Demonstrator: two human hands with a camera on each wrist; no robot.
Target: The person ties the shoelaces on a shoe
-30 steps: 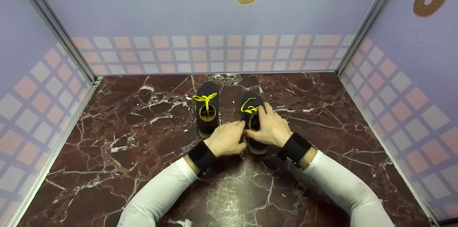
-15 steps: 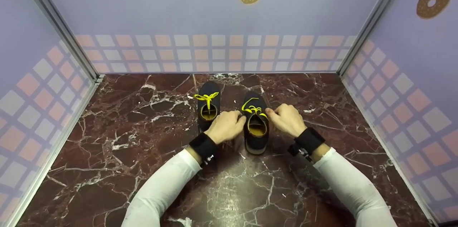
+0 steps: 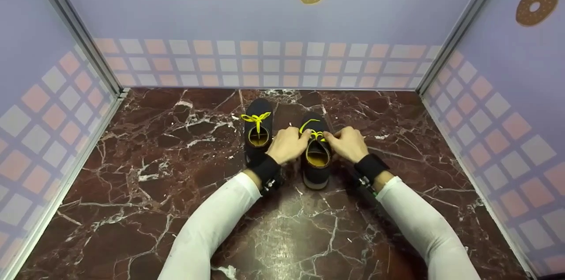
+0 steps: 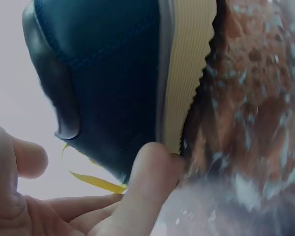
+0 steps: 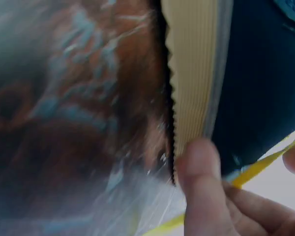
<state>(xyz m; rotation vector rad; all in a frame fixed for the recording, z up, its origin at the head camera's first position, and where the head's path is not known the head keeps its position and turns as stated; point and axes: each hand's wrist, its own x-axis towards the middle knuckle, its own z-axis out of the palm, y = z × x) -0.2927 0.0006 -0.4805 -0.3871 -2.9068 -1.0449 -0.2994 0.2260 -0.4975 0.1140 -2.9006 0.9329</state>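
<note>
A dark shoe (image 3: pixel 317 175) with a tan ridged sole stands on the floor, toe away from me, its yellow lace (image 3: pixel 315 134) loose across the front. My left hand (image 3: pixel 288 144) is at its left side. In the left wrist view a finger touches the shoe's lower edge, while the thumb (image 4: pixel 30 159) stays apart from it. On the right side is my right hand (image 3: pixel 350 145). The right wrist view has one finger against the sole edge and the thumb near a strand of lace (image 5: pixel 258 168). Left of them stands a matching shoe (image 3: pixel 258 107), its yellow lace tied in a bow.
The floor (image 3: pixel 176 191) is dark red marble with white veins. A lilac back wall (image 3: pixel 247 6) with pink and white squares closes off the far side. Similar panels stand left and right. White sleeves and black wristbands cover my forearms and wrists.
The right hand lifted off the shoe opening to the right, then came back in against the shoe's side. The left hand moved forward, up beside the laces. Both shoes stay in place.
</note>
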